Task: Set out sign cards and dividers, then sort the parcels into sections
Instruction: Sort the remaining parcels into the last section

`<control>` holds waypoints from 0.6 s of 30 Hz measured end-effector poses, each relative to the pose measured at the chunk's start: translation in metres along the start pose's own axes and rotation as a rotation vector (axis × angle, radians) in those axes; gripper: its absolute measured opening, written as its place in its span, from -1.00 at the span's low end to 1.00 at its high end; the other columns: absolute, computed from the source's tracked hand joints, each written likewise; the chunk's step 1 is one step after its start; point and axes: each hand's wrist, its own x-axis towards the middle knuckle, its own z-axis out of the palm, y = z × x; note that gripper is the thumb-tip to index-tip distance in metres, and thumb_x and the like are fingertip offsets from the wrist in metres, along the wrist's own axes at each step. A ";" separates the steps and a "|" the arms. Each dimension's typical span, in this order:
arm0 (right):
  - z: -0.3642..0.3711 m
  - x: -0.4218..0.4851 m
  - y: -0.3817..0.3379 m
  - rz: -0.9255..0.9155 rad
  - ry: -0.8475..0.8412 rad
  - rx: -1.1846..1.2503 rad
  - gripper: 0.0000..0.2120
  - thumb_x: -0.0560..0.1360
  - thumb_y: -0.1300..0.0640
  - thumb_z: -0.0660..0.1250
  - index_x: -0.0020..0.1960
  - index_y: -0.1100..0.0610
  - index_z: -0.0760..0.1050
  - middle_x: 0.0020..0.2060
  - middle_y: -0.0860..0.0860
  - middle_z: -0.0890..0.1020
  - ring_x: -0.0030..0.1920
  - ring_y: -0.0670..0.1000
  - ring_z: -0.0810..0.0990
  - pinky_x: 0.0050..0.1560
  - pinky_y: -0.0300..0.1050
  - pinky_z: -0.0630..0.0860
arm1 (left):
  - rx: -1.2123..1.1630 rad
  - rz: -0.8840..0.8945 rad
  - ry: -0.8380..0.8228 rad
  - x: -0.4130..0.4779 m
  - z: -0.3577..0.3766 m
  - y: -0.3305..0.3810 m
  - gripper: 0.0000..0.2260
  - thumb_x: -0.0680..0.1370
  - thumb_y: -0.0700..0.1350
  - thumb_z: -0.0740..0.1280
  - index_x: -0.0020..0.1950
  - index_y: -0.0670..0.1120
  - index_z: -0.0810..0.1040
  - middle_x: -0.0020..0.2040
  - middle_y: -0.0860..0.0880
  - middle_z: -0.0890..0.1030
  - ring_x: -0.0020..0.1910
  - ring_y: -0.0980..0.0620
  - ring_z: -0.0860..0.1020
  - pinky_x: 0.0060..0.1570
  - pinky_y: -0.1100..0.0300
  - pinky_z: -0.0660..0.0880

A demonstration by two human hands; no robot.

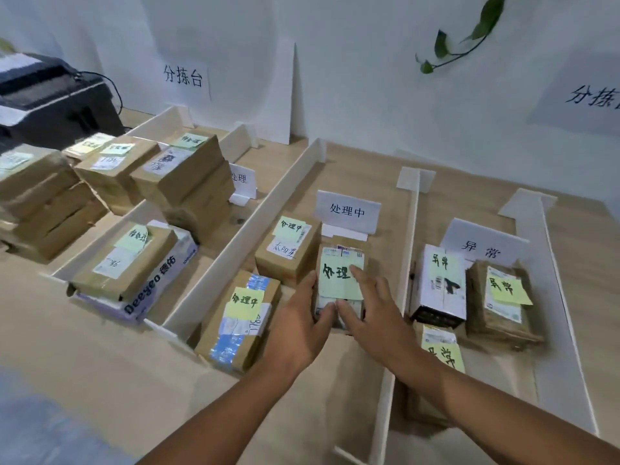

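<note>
In the middle section a small parcel (pixel 339 280) with a green note lies on the wooden table. My left hand (pixel 302 317) touches its left side and near corner with straight fingers. My right hand (pixel 375 310) rests fingers on its top, with the thumb at its near end. Behind it stands a white sign card (pixel 347 211). Two other noted parcels (pixel 288 250) (pixel 240 320) lie to its left. White dividers (pixel 255 236) (pixel 407 263) bound this section. The right section has its own sign card (pixel 483 250) and three noted parcels, one of them white (pixel 439 286).
The left section holds a tall stack of brown parcels (pixel 188 182), a partly hidden sign card (pixel 242 181) and a parcel on a purple box (pixel 124 263). More parcels (pixel 43 203) and a black printer (pixel 50 95) sit far left. A third divider (pixel 563 297) stands at the right.
</note>
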 end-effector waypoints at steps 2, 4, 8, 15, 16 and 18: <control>0.010 0.015 0.012 0.032 0.003 0.006 -0.40 0.61 -0.23 0.23 0.57 -0.27 0.06 0.24 -0.17 0.27 0.25 -0.08 0.50 0.13 -0.09 0.58 | 0.001 -0.038 -0.024 0.023 0.007 -0.015 -0.47 0.61 0.00 0.36 0.56 0.11 0.30 0.15 0.38 0.59 0.01 0.57 0.51 -0.11 0.62 0.39; 0.019 0.027 0.023 0.079 0.014 -0.011 -0.40 0.61 -0.24 0.21 0.57 -0.26 0.04 0.25 -0.14 0.28 0.27 -0.06 0.50 0.15 -0.05 0.60 | 0.026 -0.052 -0.077 0.041 0.014 -0.026 -0.46 0.62 0.03 0.34 0.58 0.11 0.26 0.19 0.30 0.58 -0.02 0.61 0.48 -0.15 0.64 0.37; 0.030 0.052 0.045 0.195 0.035 -0.004 -0.39 0.59 -0.30 0.18 0.56 -0.31 0.02 0.25 -0.13 0.28 0.22 -0.07 0.51 0.10 -0.19 0.51 | 0.040 -0.030 -0.190 0.082 0.024 -0.037 -0.49 0.64 0.01 0.33 0.54 0.23 0.23 0.11 0.39 0.49 -0.03 0.64 0.45 -0.15 0.66 0.34; 0.048 0.113 0.066 0.303 0.068 -0.051 -0.38 0.61 -0.16 0.24 0.60 -0.15 0.10 0.31 -0.01 0.31 0.22 0.04 0.52 0.18 0.00 0.56 | 0.050 -0.042 -0.232 0.150 0.050 -0.062 -0.48 0.64 -0.02 0.29 0.58 0.12 0.21 0.20 0.29 0.48 0.09 0.30 0.50 -0.04 0.49 0.36; 0.050 0.119 0.068 0.315 0.054 -0.084 -0.39 0.62 -0.15 0.23 0.61 -0.14 0.11 0.34 0.00 0.31 0.23 0.05 0.51 0.16 -0.01 0.55 | 0.057 -0.043 -0.238 0.156 0.052 -0.066 -0.48 0.64 -0.03 0.28 0.58 0.11 0.22 0.21 0.26 0.49 0.08 0.27 0.50 -0.03 0.43 0.38; 0.059 0.127 0.073 0.343 0.026 -0.161 -0.39 0.63 -0.16 0.21 0.62 -0.11 0.11 0.37 0.03 0.32 0.23 0.10 0.52 0.12 0.00 0.54 | 0.072 -0.039 -0.270 0.164 0.056 -0.079 -0.50 0.63 -0.05 0.27 0.57 0.11 0.24 0.22 0.20 0.54 0.04 0.23 0.53 -0.10 0.43 0.39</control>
